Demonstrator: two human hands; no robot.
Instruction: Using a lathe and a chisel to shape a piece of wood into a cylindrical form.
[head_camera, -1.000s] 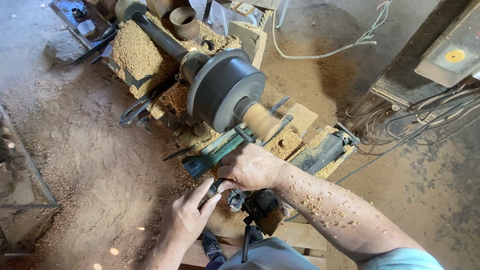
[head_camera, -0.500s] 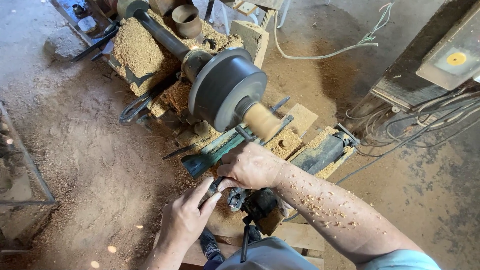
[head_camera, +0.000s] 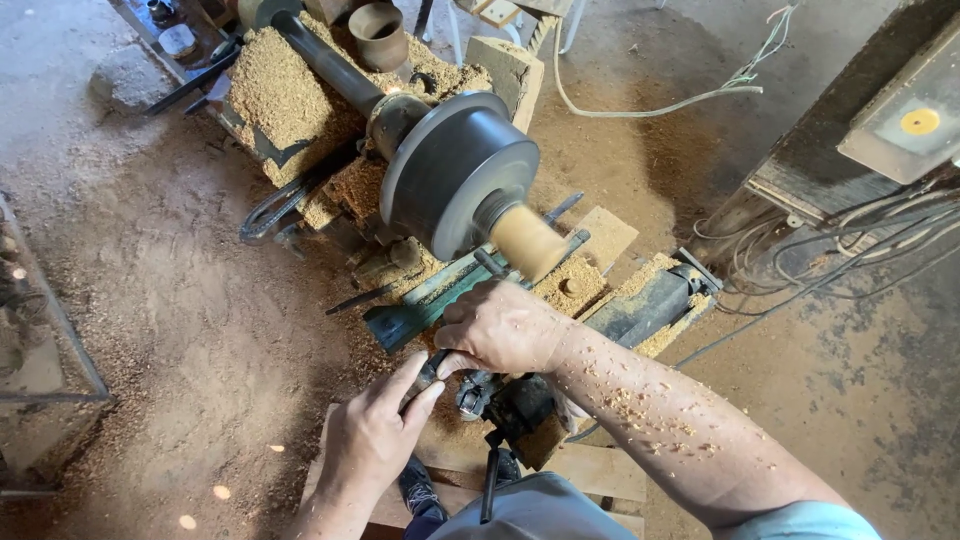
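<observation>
There is a single view, from a camera worn on the person's head; it looks steeply down and slightly forward over the person's own forearms, close to the left hand and right hand at lower centre; the wood lathe runs diagonally from the upper left toward the middle of the frame, at arm's reach; the sawdust-covered floor fills the left side, a little farther off; a cabinet with cables sits at the upper right edge.
</observation>
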